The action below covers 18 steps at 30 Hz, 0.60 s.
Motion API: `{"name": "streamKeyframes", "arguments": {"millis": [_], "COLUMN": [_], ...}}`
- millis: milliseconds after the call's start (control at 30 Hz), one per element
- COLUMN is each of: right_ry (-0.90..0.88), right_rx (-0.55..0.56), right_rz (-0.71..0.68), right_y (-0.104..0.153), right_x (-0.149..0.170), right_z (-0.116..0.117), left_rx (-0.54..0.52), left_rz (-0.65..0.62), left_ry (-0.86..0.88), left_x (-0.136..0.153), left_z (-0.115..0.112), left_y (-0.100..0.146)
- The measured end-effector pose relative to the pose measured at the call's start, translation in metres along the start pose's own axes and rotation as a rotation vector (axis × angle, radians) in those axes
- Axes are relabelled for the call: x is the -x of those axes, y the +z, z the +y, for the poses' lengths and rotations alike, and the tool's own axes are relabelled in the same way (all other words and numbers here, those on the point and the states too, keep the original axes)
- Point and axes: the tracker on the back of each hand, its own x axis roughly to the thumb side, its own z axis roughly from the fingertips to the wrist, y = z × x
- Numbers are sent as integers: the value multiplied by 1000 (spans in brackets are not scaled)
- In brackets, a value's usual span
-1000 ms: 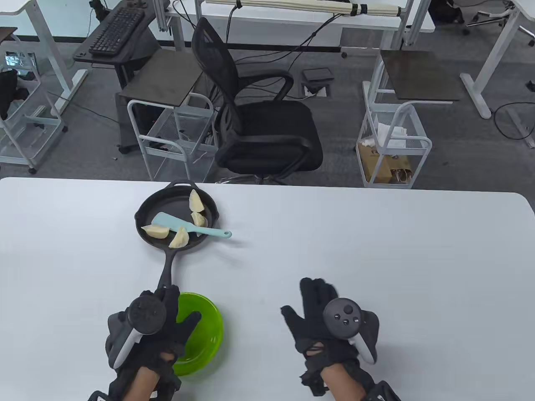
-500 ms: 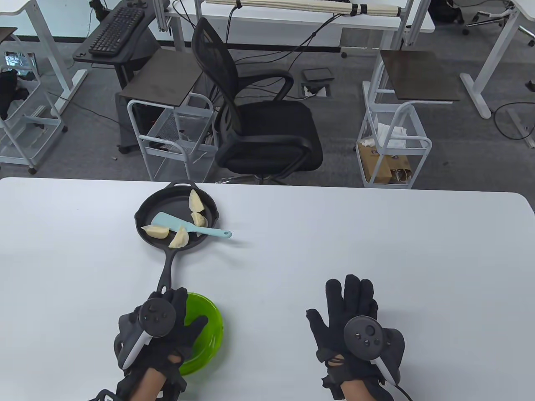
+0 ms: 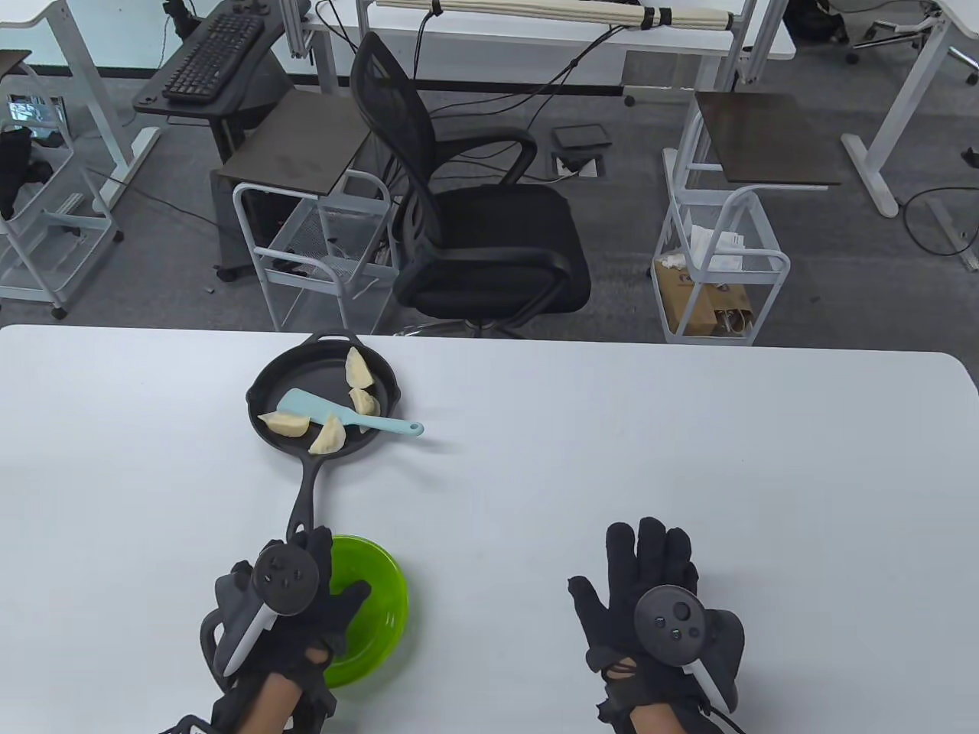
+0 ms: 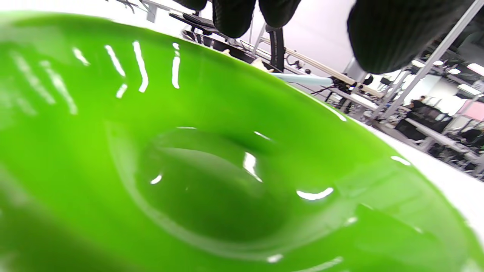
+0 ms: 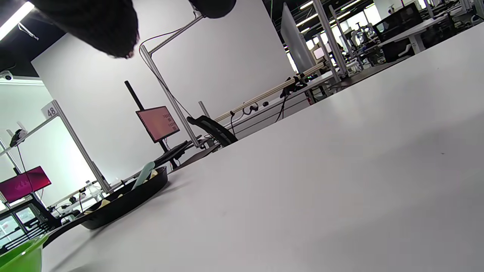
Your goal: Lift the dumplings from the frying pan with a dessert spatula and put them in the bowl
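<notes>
A black frying pan (image 3: 269, 376) stands at the table's far left, its long handle (image 3: 306, 493) pointing toward me. Several pale dumplings (image 3: 284, 423) lie in it. A light blue dessert spatula (image 3: 306, 401) rests across the pan, its handle over the right rim. A green bowl (image 3: 382, 604) stands near the front edge, empty in the left wrist view (image 4: 211, 181). My left hand (image 3: 325, 569) hovers over the bowl's left part with fingers spread, its fingertips near the pan handle's end. My right hand (image 3: 642, 558) lies flat and open on the table, holding nothing.
The white table (image 3: 688, 459) stretches wide to the right of the pan. Beyond its far edge stand a black office chair (image 3: 474, 237) and two wire carts (image 3: 321, 260). In the right wrist view the pan (image 5: 124, 202) and spatula (image 5: 143, 174) are far off to the left.
My right hand has moved to the right and a little back toward the front edge, staying open. My left hand shifted slightly over the bowl. Pan, spatula and dumplings have not moved.
</notes>
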Motion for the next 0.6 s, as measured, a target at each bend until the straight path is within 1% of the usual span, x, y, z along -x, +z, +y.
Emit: {"name": "streamKeyframes", "arguments": {"millis": [100,267,400,600], "right_ry": [-16,4,2,-2], "right_rx": [13,-9,-33,-28], "right_rz": [-4,-7,-5,-11], "right_y": [2,2,1,0], "right_x": [-3,-6,-7,-8], "right_z": [1,6,10,10], "left_rx": [-5,-31,-61,-53], "left_rz": [47,182,243,344], "left_ry": [-24,-67,-65,-84], "left_x": [4,16,25,40], "left_z": [2,9,16,23], "left_y": [1,0,0,-2]}}
